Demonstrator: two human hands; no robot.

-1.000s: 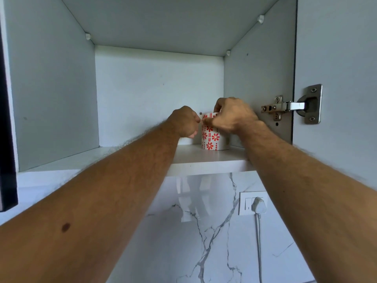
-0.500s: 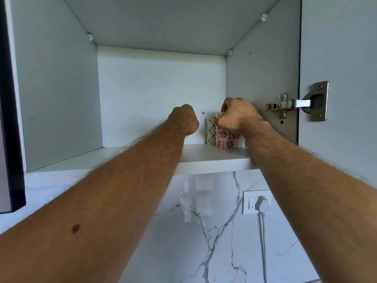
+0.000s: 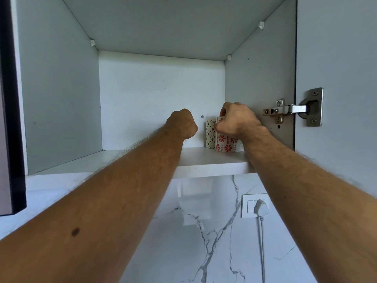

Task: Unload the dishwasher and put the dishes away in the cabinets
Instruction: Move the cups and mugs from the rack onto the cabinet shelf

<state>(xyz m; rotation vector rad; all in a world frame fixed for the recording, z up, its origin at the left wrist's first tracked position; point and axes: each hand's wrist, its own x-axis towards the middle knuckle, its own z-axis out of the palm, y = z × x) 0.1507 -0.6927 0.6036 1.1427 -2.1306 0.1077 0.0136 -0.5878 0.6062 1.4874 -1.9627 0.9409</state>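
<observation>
Head view looks up into an open wall cabinet [image 3: 61, 88], both forearms reaching onto its bottom shelf [image 3: 204, 160]. The red-flowered cup [image 3: 225, 144] stands upright at the shelf's back right corner, close to the right side wall, its long axis vertical. Just beside it on the left, touching or nearly so, stands a second cup with a dark diamond pattern [image 3: 210, 134], set slightly further back.

The right hand [image 3: 236, 121] is the nearer grip: it sits on top of the red-flowered cup, fingers curled over the rim and pinching it, so the cup lies directly below and slightly behind the knuckles. The left hand [image 3: 182, 124] is balled into a fist with nothing in it, held above the shelf to the left of both cups and apart from them.

The coming move, as I judge it, is simply to let go and draw the right hand straight back toward the shelf's front edge; any sideways drift to the left would knock the patterned cup.

The rest of the shelf stretches bare to the left wall. The cabinet door [image 3: 336, 78] hangs open on the right, its metal hinge [image 3: 293, 109] showing. Below is a marble-veined wall [image 3: 204, 231] with a socket and white plug [image 3: 260, 208].
</observation>
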